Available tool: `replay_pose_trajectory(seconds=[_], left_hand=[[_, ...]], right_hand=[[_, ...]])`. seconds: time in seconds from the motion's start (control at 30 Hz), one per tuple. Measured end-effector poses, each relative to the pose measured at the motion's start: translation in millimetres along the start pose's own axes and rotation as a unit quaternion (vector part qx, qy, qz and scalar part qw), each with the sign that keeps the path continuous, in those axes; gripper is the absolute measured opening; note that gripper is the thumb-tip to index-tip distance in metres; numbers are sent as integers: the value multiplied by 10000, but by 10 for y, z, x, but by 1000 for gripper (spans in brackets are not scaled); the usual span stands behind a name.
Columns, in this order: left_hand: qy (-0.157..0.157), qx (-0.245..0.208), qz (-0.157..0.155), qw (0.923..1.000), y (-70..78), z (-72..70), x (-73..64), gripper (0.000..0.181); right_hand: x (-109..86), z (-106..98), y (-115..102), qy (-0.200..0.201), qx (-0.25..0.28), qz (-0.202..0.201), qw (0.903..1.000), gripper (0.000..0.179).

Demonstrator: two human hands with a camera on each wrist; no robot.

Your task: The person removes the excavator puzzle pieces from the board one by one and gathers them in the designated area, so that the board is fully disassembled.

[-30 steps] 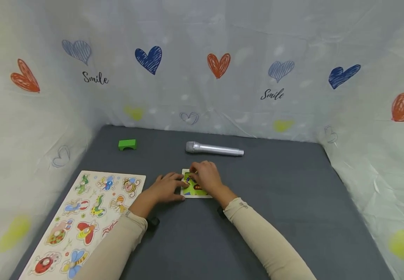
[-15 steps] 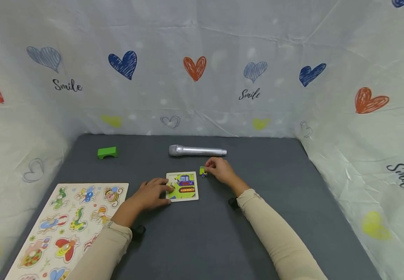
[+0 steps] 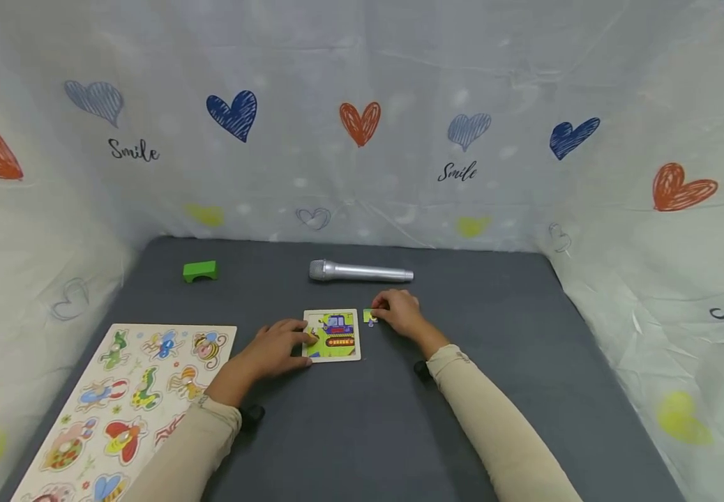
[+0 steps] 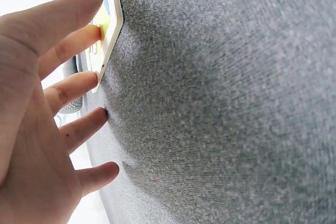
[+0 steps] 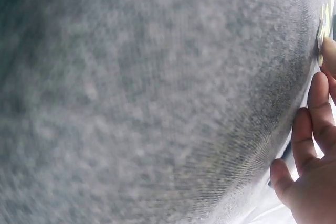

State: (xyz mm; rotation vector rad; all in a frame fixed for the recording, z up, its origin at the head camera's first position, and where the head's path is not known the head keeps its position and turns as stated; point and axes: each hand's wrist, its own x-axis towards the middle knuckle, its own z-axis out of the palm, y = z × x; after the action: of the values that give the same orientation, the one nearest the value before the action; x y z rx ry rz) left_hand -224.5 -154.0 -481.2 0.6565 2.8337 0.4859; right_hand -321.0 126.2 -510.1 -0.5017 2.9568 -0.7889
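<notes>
Ahead of me, the counter (image 3: 362,432) carries the insect board (image 3: 117,390) on the left. I have the left hand (image 3: 274,351) spread, its fingertips at the left side of the puzzle (image 3: 340,341). A second ago the right hand (image 3: 401,312) was over that puzzle; now it is just beyond the right edge, pinching a small piece (image 3: 369,316), so I judge the piece is out of its place. The puzzle lies flat between my hands, squarish, no clear long axis, its digger upright, tracks toward the near edge. The piece seems to point a knob nearwards; fingers hide its long axis.
</notes>
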Motion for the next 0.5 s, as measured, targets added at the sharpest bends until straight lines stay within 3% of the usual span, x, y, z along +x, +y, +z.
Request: replay_pose_trajectory(seconds=[0.17, 0.37, 0.5], left_hand=[[32, 36, -41, 10000, -29, -7, -25, 39], [-43, -19, -79, 10000, -21, 5, -40, 39], [-53, -46, -96, 9999, 1, -15, -32, 39]], right_hand=[[28, 21, -35, -6, -195, -91, 9998, 8], [-34, 38, -136, 64, -14, -157, 9999, 11], [-31, 40, -426, 37, -210, -740, 9970, 14]])
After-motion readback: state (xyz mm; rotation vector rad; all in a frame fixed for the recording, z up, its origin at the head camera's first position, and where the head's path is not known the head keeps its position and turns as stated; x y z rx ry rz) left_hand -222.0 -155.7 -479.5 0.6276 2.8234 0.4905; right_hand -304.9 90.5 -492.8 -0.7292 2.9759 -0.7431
